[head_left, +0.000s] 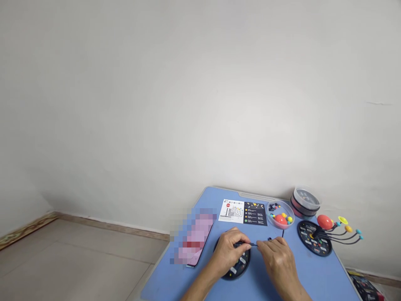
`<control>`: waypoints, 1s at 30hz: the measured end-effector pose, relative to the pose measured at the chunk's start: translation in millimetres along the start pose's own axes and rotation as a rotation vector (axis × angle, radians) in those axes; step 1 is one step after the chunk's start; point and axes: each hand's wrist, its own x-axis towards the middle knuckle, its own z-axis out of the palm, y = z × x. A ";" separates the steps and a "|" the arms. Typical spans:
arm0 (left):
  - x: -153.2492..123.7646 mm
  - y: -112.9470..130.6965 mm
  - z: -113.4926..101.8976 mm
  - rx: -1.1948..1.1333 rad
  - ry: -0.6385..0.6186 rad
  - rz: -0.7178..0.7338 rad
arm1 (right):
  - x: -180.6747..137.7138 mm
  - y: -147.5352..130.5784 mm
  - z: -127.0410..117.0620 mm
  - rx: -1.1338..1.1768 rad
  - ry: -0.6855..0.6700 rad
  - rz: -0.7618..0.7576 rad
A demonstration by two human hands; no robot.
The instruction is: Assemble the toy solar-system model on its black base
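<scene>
My left hand (230, 248) rests over a black round base (238, 267) with small white and coloured marks, its fingers pinched on the left end of a thin black rod (254, 243). My right hand (277, 257) is closed on the same rod from the right; a small dark tip of the rod (269, 239) shows above its knuckles. Both hands meet near the middle of the blue table (206, 200).
A clear dish (281, 214) holds coloured balls and small black parts. Behind it stands a round lidded tub (305, 202). At the right sits an assembled model (326, 234) with a red ball and arms with coloured balls. A printed sheet (243, 212) and a blurred flat object (196, 238) lie on the table.
</scene>
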 end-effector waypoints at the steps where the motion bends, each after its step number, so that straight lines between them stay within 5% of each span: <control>1: -0.2 0.2 -0.1 -0.007 0.004 0.000 | -0.5 -0.5 0.2 0.003 0.005 0.000; 14: -0.6 9.1 0.1 -0.171 0.057 -0.286 | -5.1 -4.1 3.1 -0.044 -0.001 0.009; 30: -0.8 4.7 -0.6 -0.336 0.044 -0.360 | -6.8 -8.7 5.0 -0.065 -0.002 0.017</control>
